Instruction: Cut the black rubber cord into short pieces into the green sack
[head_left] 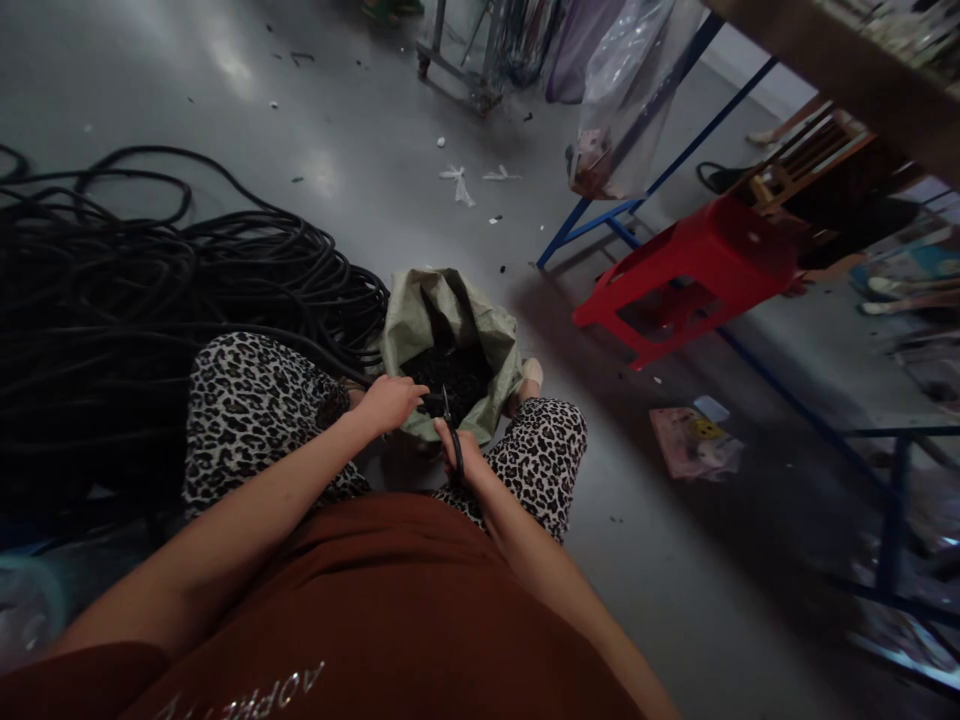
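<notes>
My left hand (pixel 390 403) is closed round a black cord (pixel 330 362) that runs in from the left, over my knee. Black scissors (pixel 454 446) with their blades pointing up and away are in my right hand (pixel 466 456), close to the left fingertips. Both hands are over the near rim of a pale green woven sack (pixel 501 335), which stands open between my legs. Dark pieces (pixel 457 372) lie inside it, too dim to make out one by one. Whether the blades touch the cord cannot be seen.
A large heap of looped black cord (pixel 247 250) covers the floor at left. To the right are a red plastic stool (pixel 697 265), a blue-framed table (pixel 667 175) with a hanging clear bag (pixel 626 90), and a pink plastic packet (pixel 690 440). White scraps (pixel 459 185) litter the floor ahead.
</notes>
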